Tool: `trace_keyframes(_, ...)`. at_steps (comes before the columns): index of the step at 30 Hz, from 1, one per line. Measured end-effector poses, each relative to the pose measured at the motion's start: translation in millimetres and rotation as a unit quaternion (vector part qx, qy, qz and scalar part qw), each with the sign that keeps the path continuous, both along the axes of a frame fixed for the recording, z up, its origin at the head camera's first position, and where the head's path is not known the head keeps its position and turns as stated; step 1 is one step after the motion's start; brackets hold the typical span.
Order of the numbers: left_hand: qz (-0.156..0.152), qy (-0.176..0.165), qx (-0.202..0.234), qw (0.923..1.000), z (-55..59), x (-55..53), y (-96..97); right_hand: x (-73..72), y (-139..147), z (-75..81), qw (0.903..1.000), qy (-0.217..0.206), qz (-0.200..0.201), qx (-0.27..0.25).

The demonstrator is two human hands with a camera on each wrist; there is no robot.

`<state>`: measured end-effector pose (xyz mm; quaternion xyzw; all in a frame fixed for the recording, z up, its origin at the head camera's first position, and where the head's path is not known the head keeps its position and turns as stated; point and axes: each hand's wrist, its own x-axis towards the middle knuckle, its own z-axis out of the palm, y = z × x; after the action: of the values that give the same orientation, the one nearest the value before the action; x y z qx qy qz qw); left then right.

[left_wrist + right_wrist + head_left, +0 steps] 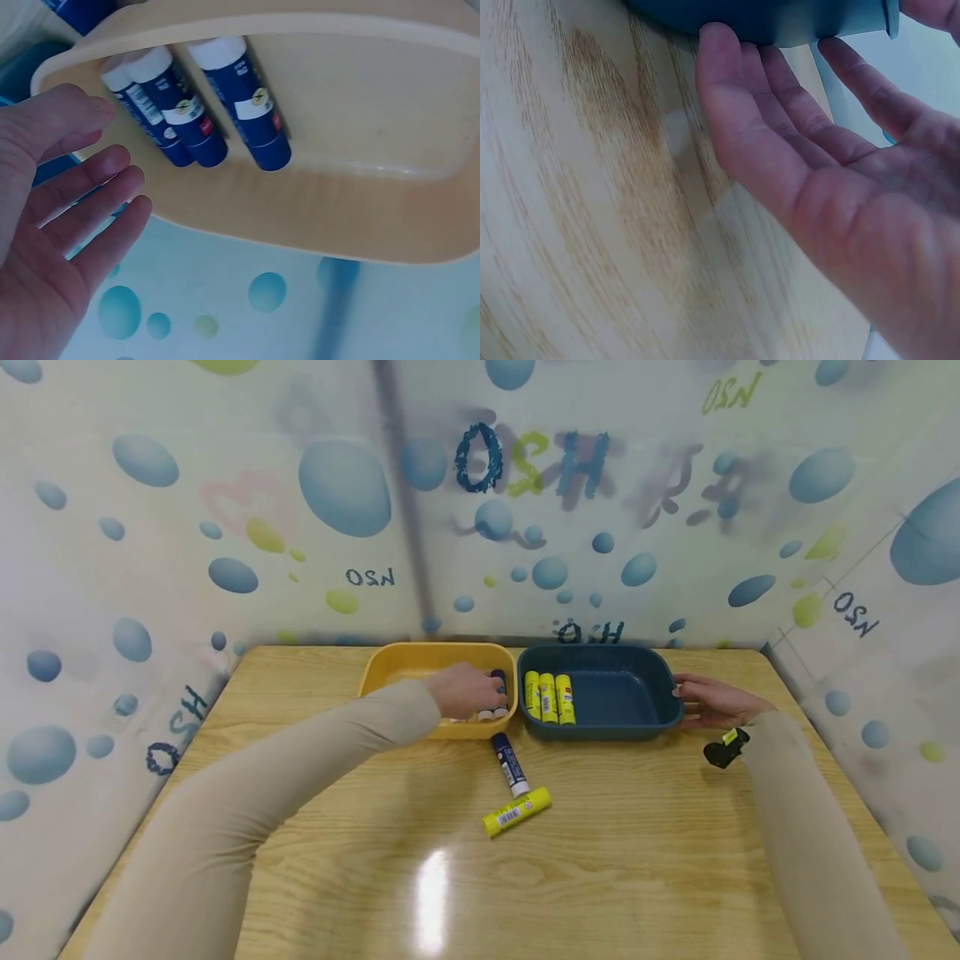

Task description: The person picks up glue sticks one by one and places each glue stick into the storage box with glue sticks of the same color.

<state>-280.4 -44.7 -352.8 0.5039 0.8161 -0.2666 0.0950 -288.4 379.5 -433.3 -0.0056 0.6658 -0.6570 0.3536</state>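
Observation:
My left hand (468, 692) is over the right part of the yellow bin (397, 653). In the left wrist view its fingers are spread and hold nothing, beside three dark blue glue sticks (251, 105) with white ends inside that bin. At the right end of the dark blue bin (622, 732), my right hand (716, 702) grips the rim, its fingertips against the outer wall in the right wrist view. Three yellow glue sticks (548, 698) stand side by side at the left of the dark blue bin.
In front of the bins, a dark blue glue stick (511, 764) and a yellow glue stick (517, 811) lie on the wooden table (637, 877). Both bins stand side by side at the table's back, near a patterned curtain (555, 543).

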Motion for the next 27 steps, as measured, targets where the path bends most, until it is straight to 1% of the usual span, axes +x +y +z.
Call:
trace_keyframes(4,-0.016,0.008,-0.006,0.9998,5.4,7.1,7.8,-0.2,0.1,-0.2,1.0,-0.003,0.002,-0.001)
trace_keyframes(10,-0.038,0.016,-0.027,0.9988,7.0,16.6,16.1,0.4,-1.1,0.8,0.9998,0.002,-0.006,0.017)
trace_keyframes(14,-0.04,0.006,-0.023,0.9989,6.2,20.8,20.7,0.4,-1.7,0.4,0.9998,0.001,-0.014,0.017)
trace_keyframes(19,-0.028,-0.026,-0.008,0.9992,5.0,27.6,24.8,-0.1,-1.8,0.0,0.9997,-0.002,-0.021,0.015)
trace_keyframes(21,-0.028,-0.032,-0.009,0.9991,4.6,30.7,26.5,0.0,-1.6,0.0,0.9997,-0.002,-0.021,0.015)
trace_keyframes(27,-0.039,-0.043,-0.006,0.9983,5.0,39.8,33.8,0.8,-0.8,0.6,1.0,-0.001,-0.001,0.0)
